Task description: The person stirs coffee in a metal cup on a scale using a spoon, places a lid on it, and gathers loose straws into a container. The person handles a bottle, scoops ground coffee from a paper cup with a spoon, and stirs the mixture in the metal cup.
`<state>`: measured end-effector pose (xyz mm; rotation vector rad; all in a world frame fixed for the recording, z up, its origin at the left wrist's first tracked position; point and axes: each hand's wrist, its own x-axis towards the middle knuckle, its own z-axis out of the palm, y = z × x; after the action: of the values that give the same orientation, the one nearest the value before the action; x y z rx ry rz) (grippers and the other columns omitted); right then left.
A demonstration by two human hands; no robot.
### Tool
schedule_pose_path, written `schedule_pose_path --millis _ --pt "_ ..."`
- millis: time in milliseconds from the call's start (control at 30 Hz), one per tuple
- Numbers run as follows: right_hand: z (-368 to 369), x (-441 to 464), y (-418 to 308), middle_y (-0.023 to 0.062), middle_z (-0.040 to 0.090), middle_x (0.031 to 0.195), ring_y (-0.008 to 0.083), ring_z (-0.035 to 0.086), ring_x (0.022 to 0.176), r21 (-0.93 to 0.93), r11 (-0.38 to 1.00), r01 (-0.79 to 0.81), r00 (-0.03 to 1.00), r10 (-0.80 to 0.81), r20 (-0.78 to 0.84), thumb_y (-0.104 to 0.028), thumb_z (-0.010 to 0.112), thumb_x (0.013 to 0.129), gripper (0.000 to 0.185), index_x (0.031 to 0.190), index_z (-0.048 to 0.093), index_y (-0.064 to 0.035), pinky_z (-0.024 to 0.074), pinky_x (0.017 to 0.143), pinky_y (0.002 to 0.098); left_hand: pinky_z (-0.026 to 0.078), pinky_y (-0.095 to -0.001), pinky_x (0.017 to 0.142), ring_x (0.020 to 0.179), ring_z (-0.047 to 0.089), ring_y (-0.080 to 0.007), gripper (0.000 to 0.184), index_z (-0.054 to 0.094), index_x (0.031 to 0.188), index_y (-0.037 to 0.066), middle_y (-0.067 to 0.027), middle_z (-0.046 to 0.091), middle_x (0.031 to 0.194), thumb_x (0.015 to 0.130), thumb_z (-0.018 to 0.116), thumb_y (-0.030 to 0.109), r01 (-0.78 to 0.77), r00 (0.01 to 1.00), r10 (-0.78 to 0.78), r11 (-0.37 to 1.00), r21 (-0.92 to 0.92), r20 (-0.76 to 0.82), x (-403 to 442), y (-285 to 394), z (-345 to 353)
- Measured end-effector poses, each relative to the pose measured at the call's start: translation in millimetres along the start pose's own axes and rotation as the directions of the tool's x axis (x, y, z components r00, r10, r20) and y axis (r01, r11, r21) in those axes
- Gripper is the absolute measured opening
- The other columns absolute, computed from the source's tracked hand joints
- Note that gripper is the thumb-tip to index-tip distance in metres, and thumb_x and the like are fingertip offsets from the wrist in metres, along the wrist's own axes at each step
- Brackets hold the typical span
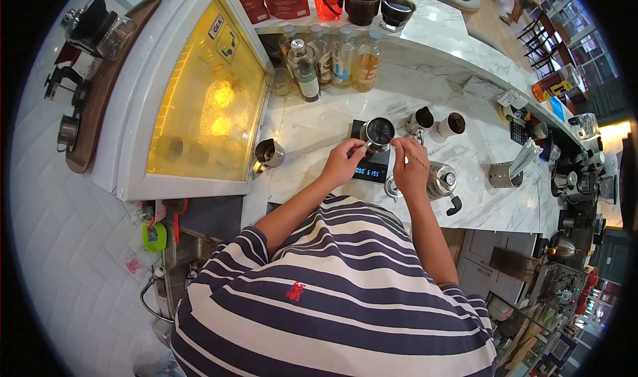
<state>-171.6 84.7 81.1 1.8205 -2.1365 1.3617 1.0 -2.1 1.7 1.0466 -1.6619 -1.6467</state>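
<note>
A steel cup with dark contents [380, 131] stands over a black digital scale [369, 171] with lit digits. My left hand [343, 163] is closed, thumb and fingers pinched at the cup's near-left side, where its handle seems to be. At the cup's right rim my right hand [411, 167] is closed too, fingertips pressed together; what they hold, if anything, is too small to make out. Just right of that hand sits a steel kettle [441, 180] with a black handle. A round metal lid [392, 188] lies partly hidden beside the scale.
Steel pitchers [268, 153] [420, 120] [452, 124] stand left and right of the scale. Several bottles [343, 58] line the back, below a ledge with drinks [363, 4]. A glass-fronted fridge [206, 104] borders the left. A steel straw holder [505, 175] is at right.
</note>
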Motion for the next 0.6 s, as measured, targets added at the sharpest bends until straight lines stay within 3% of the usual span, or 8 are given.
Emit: schedule_pose_path --millis 333,600 --pt "-6 7 8 0.011 0.075 0.098 0.0303 0.069 0.095 -0.038 0.998 -0.059 0.996 0.061 0.064 -0.009 0.063 0.101 0.012 0.1 0.073 -0.0039 0.049 0.085 0.0402 0.054 -0.0291 0.081 0.086 0.068 -0.0133 0.023 0.068 0.116 0.0 -0.0068 0.073 0.093 0.102 0.065 0.017 -0.019 1.0 0.02 1.0 0.017 -0.017 0 -4 1" --pt "9 3 4 0.0105 0.074 0.098 0.0291 0.069 0.095 0.013 1.0 0.005 0.999 -0.006 0.035 -0.008 0.067 0.096 0.008 0.1 0.073 -0.0042 0.0473 0.084 0.0413 0.052 -0.0282 0.082 0.088 0.067 -0.0122 0.021 0.068 0.116 0.0 -0.0052 0.072 0.094 0.103 0.063 0.016 -0.006 1.0 0.006 1.0 0.014 -0.006 -1 1 1"
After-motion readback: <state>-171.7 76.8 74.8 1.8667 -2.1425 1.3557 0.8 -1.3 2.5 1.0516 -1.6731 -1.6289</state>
